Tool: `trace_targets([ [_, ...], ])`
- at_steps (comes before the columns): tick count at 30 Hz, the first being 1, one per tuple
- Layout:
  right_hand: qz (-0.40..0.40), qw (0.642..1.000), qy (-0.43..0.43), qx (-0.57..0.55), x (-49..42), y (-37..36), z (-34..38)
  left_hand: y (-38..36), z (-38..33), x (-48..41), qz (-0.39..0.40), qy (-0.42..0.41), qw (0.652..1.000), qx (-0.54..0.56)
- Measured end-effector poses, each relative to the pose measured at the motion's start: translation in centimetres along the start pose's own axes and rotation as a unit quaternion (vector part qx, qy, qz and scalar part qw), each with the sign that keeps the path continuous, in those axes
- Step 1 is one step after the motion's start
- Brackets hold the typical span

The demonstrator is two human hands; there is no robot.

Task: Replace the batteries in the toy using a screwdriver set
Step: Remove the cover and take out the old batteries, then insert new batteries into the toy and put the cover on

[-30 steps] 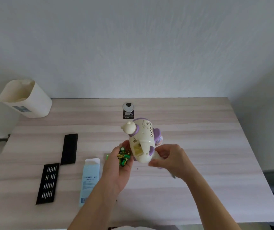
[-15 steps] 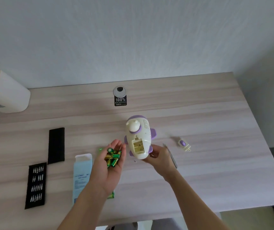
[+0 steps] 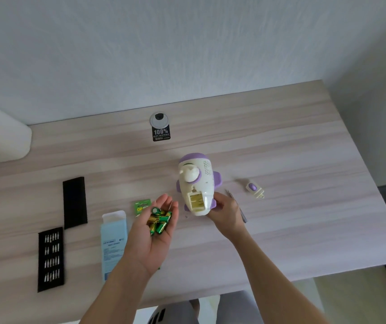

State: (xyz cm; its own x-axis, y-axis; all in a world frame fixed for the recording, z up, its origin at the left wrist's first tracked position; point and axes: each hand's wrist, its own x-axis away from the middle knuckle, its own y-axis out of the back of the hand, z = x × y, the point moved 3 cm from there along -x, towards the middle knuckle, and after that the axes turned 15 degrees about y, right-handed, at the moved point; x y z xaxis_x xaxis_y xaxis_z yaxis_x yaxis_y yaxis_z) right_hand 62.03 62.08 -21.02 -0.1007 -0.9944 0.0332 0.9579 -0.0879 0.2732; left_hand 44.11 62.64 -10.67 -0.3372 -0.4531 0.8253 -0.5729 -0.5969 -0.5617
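Palm up, the left hand lies open as a shallow cup, its fingers relaxed, with a loose heap of batteries resting in it: small glossy cylinders in green and gold foil, lying crosswise over one another. Just to its right, the right hand grips the toy by its near, lower end, the fingers wrapped round the far side. The toy is a rounded rocket-like body of smooth cream plastic with purple fins and cap and a knob on its face. It is held above the table, its long axis running away from the person, nose toward the wall.

What the coming move probably turns on is the open battery compartment, a yellowish rectangular recess low on the toy. It faces up and slightly toward the left hand, a short gap away from the fingertips, so the battery hand is the nearer one. The recess looks empty, though that is hard to tell.

Behind the right hand lies a thin grey screwdriver, and beyond it a small cream-and-purple piece, perhaps the cover. Left of the hands sit a green battery card, a pale blue box, a black bit tray and its matt black lid.
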Motion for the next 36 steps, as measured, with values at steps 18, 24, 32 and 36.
trace_targets([
  [18,-0.031,0.998,-0.021,0.042,0.5,0.5,1.8,0.5,1.1,2.0,-0.009,-0.008,1.000,0.026],
  [24,-0.019,0.997,-0.031,0.064,3.5,3.8,2.9,-1.1,1.9,3.4,0.012,0.006,1.000,-0.017],
  [32,-0.099,0.982,0.114,0.116,6.7,8.6,12.4,-2.9,4.5,6.0,0.073,0.046,0.994,-0.065],
  [36,-0.007,0.974,0.202,0.104,7.3,6.9,17.4,-3.1,6.4,7.2,0.061,0.041,0.994,-0.077],
])
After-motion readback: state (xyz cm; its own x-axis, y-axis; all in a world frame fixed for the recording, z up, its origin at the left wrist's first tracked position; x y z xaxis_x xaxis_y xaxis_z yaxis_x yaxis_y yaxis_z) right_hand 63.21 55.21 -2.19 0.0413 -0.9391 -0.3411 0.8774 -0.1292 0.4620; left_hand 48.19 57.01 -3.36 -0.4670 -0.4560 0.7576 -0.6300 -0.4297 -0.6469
